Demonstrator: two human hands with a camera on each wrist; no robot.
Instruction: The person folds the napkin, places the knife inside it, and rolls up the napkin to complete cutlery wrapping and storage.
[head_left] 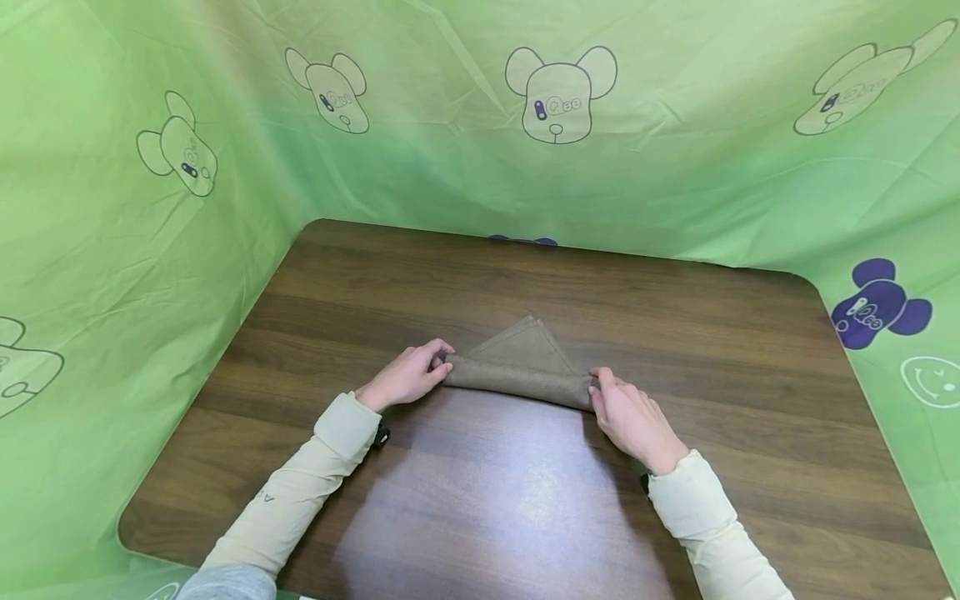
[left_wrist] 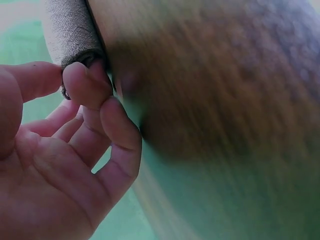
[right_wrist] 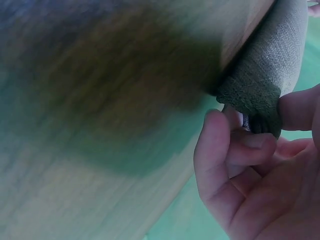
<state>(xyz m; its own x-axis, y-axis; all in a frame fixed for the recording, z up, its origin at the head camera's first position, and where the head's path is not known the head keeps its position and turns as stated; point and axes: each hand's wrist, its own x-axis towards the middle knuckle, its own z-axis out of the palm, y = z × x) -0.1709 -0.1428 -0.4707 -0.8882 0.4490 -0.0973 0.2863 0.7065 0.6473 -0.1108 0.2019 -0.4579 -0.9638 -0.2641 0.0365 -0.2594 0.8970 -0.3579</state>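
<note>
A brown cloth napkin (head_left: 517, 379) lies on the table, its near part rolled into a tube and a flat triangular corner pointing away from me. My left hand (head_left: 408, 375) pinches the tube's left end between thumb and fingers. At the other end, my right hand (head_left: 633, 417) grips the roll the same way. The left wrist view shows the rolled end of the napkin (left_wrist: 75, 35) with a fingertip at its opening. In the right wrist view, the napkin's end (right_wrist: 265, 75) is bunched between the thumb and fingers. The roll's underside is hidden.
The dark wooden table (head_left: 480, 283) has rounded corners and a bright glare patch in front of the roll. Green fabric (head_left: 450, 167) printed with bear heads hangs around its back and sides.
</note>
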